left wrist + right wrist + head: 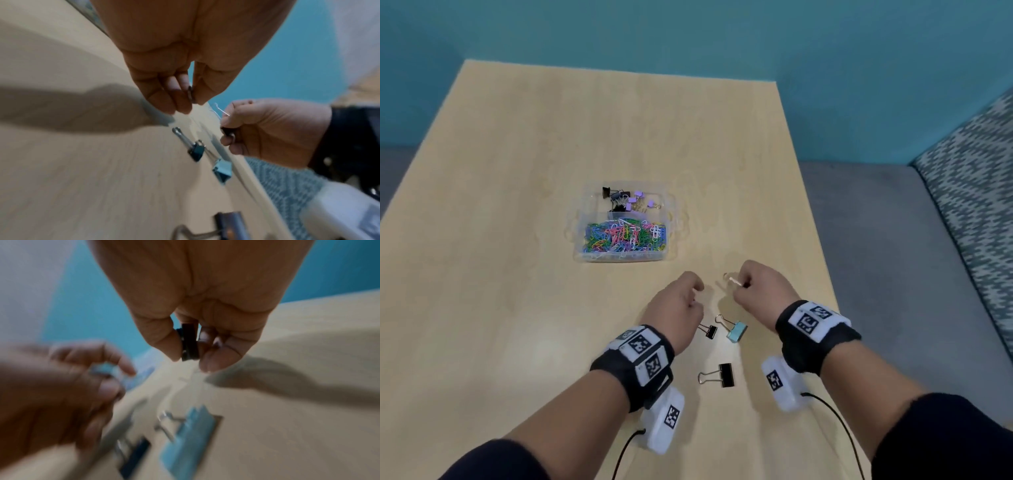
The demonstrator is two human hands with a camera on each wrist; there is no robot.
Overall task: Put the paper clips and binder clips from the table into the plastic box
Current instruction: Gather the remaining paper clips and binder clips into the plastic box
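Binder clips are sitting on the counter near both hands. Left hand is pinching something small and dark, right hand is pinching a small black clip. Blue clip lying between the wrists: light, stiff, probably easiest grabbing by the body.

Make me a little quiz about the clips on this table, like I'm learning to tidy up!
1. True or false: the light blue binder clip lies inside the plastic box.
2. How many binder clips lie loose on the table? A) two B) three C) five
3. Fill in the colour: the right hand pinches a ____ binder clip in its fingers.

Key: 1 false; 2 B; 3 black.
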